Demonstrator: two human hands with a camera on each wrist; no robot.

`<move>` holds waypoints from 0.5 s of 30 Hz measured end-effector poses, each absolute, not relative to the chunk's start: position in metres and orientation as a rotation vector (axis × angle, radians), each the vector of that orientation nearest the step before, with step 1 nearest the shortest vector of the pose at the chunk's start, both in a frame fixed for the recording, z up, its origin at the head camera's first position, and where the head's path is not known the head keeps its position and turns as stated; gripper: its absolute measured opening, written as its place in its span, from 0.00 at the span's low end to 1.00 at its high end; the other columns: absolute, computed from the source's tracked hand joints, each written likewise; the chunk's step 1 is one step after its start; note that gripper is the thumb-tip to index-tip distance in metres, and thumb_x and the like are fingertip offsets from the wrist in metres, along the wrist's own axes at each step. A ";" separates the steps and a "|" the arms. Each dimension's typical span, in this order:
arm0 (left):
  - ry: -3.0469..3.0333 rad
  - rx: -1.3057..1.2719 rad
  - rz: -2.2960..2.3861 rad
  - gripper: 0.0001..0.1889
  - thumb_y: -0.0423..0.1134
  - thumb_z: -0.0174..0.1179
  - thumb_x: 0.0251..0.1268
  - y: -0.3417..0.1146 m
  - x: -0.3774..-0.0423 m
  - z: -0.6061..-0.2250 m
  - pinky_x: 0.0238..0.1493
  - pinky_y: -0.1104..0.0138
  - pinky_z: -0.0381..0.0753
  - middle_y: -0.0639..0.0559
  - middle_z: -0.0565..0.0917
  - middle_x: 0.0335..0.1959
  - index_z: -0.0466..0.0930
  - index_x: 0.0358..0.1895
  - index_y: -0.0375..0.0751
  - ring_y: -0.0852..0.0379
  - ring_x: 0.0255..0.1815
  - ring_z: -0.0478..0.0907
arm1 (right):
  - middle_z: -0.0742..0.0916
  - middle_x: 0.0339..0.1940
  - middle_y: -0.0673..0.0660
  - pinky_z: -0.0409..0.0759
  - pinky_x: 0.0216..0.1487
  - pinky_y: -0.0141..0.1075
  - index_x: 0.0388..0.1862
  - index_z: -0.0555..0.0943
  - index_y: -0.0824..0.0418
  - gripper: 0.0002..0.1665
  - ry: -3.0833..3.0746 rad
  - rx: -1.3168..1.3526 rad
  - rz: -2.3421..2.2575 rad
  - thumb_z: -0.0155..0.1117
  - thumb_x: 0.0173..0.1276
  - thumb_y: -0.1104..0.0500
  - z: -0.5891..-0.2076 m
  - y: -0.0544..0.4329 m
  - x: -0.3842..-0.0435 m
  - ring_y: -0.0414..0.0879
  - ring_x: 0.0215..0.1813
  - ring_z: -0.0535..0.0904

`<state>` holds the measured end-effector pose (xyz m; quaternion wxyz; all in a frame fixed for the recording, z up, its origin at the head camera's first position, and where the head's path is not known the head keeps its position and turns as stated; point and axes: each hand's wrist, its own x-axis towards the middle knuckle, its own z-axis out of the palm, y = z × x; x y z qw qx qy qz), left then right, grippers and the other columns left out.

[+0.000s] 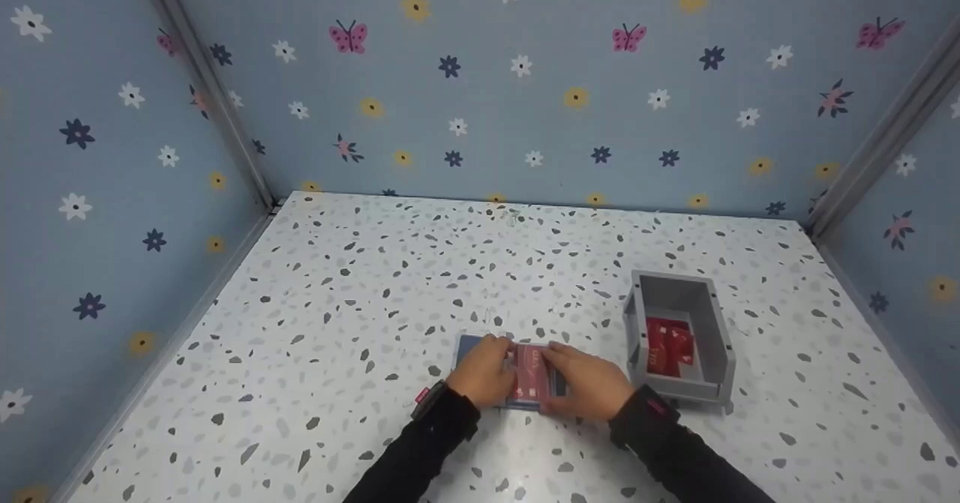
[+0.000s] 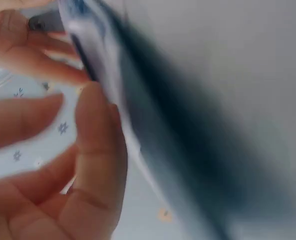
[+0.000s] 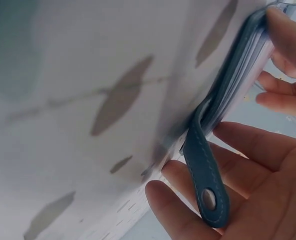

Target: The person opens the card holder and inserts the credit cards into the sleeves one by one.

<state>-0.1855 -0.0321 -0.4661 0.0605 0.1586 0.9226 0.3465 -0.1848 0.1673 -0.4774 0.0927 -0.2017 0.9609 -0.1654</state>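
Note:
A blue card holder [image 1: 470, 344] lies spread on the speckled table, with a pinkish-red card [image 1: 529, 374] on its clear pages. My left hand [image 1: 484, 370] holds the holder's left part, its thumb beside the card. From the right, my right hand [image 1: 589, 383] grips the other side, fingers near the far edge and thumb near the close edge. In the right wrist view a blue strap [image 3: 202, 170] with a metal snap hangs in front of the fingers, and the stacked pages [image 3: 242, 70] show edge-on. The left wrist view shows left fingertips [image 2: 93, 100] at the page edge.
To the right stands a grey open bin [image 1: 720, 338] with several red cards [image 1: 667, 345] inside. The speckled table [image 1: 360, 278] is bordered by flower-printed panels [image 1: 480, 98] at the back and sides, with metal posts [image 1: 210, 83] in the corners.

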 end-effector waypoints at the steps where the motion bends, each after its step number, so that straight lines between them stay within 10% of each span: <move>1: 2.826 0.503 1.012 0.19 0.34 0.58 0.63 -0.034 -0.184 -0.465 0.55 0.53 0.81 0.38 0.80 0.47 0.77 0.55 0.30 0.44 0.48 0.80 | 0.73 0.72 0.61 0.74 0.66 0.54 0.72 0.68 0.58 0.51 2.854 -0.596 -0.487 0.75 0.51 0.42 -0.477 0.167 -0.185 0.59 0.68 0.74; 15: 2.906 0.507 0.662 0.36 0.51 0.69 0.55 -0.052 -0.172 -0.470 0.67 0.45 0.71 0.34 0.69 0.70 0.72 0.65 0.35 0.39 0.70 0.68 | 0.72 0.73 0.61 0.73 0.67 0.56 0.73 0.67 0.56 0.52 2.837 -0.544 -0.484 0.76 0.51 0.43 -0.475 0.165 -0.184 0.59 0.69 0.73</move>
